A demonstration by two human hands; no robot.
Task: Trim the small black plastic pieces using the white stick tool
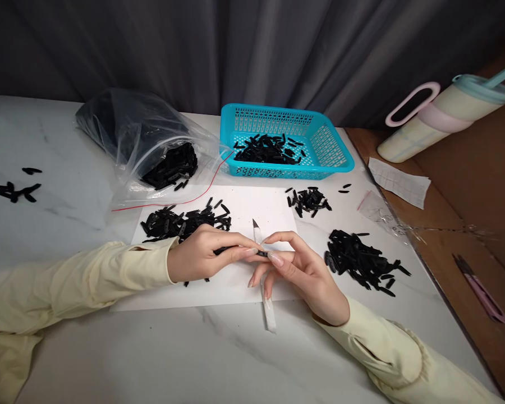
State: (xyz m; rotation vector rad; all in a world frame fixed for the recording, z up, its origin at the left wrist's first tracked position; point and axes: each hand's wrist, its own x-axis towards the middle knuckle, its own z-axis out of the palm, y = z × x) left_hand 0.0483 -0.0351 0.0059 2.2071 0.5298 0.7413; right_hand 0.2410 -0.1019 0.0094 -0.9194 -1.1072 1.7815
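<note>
**Trimming one black clip, mid-step**

Left hand (197, 259) pinched on a small black plastic clip (261, 253) over the white sheet (235, 292) on the bench (151, 353). Right hand (303, 269) closed on the clip's other end, craft knife (264, 280) beneath. Likely next: steady grip, blade to edge.

Pretty muted palette here: white marble table (88, 348) with faint grey veins, plain white sheet (235, 286), piles of black pieces (364, 261). The basket (328, 148) pops in bright turquoise. Sleeves (88, 275) are pale yellow, the tumbler (441, 120) cream with pink handle and light-blue lid, curtain (235, 50) dark grey.
</note>
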